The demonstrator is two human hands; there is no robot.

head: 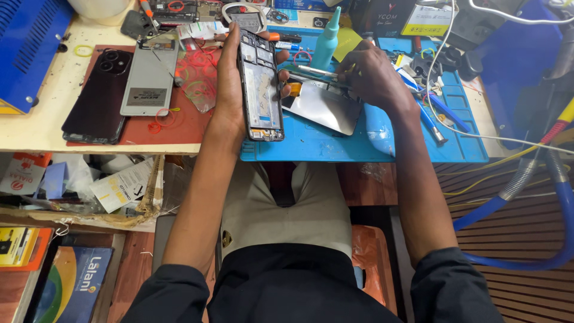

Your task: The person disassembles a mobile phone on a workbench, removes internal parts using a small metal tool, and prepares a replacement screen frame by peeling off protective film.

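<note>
I see bright, even light from above, soft shadows under the counter [89,128], mild glare on the metal plate [326,107], and slightly bowed edges.

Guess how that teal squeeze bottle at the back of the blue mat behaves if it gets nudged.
The teal bottle stands upright, tall and narrow with a pointed nozzle, so it would probably tip rather than slide. It looks like soft plastic, likely light and squeezable. Once down, its round body might roll across the blue mat toward the right hand.
</note>
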